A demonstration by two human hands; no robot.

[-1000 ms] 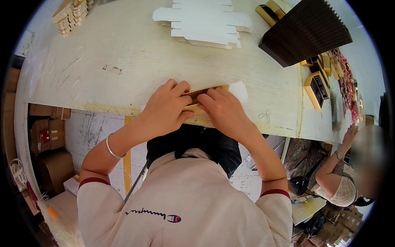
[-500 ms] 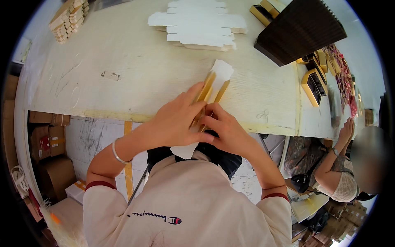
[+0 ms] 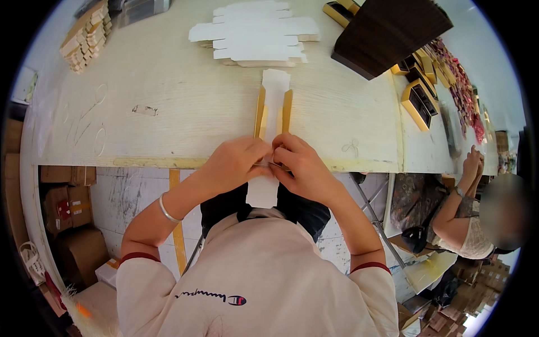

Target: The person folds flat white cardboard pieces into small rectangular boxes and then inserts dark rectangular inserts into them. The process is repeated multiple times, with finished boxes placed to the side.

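Note:
A partly folded carton (image 3: pixel 272 121), gold outside and white inside, lies lengthwise over the table's near edge. Its two long gold side walls stand up, while the white far end flap lies flat on the table. The near white end flap hangs out past the edge, above my lap. My left hand (image 3: pixel 238 159) pinches the near left corner with bent fingers. Opposite it, my right hand (image 3: pixel 301 166) grips the near right corner, thumb and fingers closed on the card. The fingertips almost meet over the middle and hide the folds there.
Flat white carton blanks (image 3: pixel 252 33) are stacked beyond the carton. A tall dark brown block (image 3: pixel 387 39) stands to the right, near gold boxes with dark inserts (image 3: pixel 420 105). Stacked pale card pieces (image 3: pixel 87 36) sit far left. Another person's hands (image 3: pixel 473 160) are at the right.
The carton has turned from a slant to straight ahead, and its side walls now stand further apart. Both hands have shifted to its near corners, slightly left, and come level.

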